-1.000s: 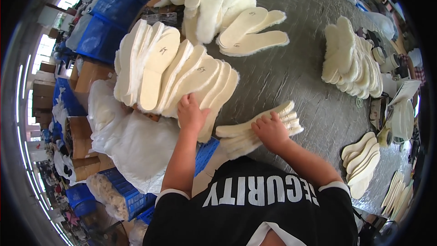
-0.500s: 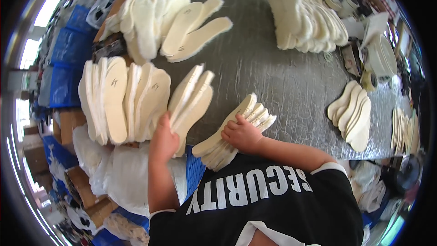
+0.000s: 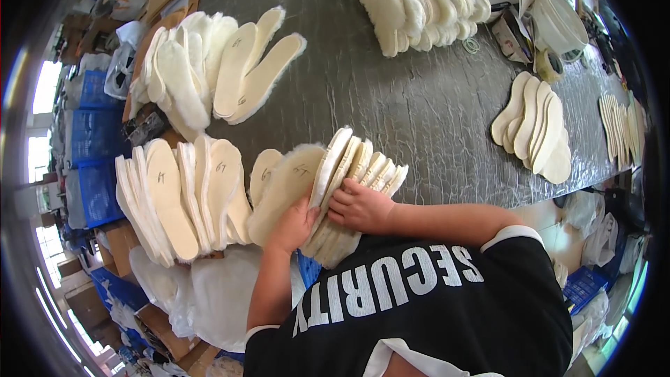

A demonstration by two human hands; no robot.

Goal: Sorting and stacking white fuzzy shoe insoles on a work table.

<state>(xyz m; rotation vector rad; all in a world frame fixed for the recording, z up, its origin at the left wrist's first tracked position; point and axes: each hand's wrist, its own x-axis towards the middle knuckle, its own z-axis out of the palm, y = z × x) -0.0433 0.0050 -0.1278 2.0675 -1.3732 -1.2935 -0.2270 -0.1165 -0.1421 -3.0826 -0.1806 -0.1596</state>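
Person is standing at the near edge of a grey table point(image 3: 419, 98), sorting fleece-lined insoles.

Left hand point(image 3: 296, 223) is pressing flat against the tan underside of a leaning insole point(image 3: 283, 192), fingers spread, not closed round anything. Right hand point(image 3: 359, 206) is curling over the near end of a fanned bundle of insoles point(image 3: 352, 174), grip narrow, fingers holding the bundle together on edge.

The bundle is sitting at about 6 o'clock on the table, right at the near edge, just in front of the person's chest. It is touching both hands.

Judgement on doing this well: the bundle seems to want squaring up, so keeping the right hand clamping the heel ends while the left is steadying the loose one should stop the fan from sliding apart. Pushing too hard could tip pieces off the edge.

Look of the insoles: cream, flat, foot-shaped, smooth tan board on one face, white fluffy pile on the other, pile showing as fuzzy rims. Some carry a small handwritten mark.

Around them: a row of insoles point(image 3: 178, 195) is lying overlapped at 8 o'clock, just beside the left hand. Another heap point(image 3: 209, 70) is at 10 o'clock, a big fleecy pile point(image 3: 419, 0) at 12, a small plain stack point(image 3: 534, 129) at 3.
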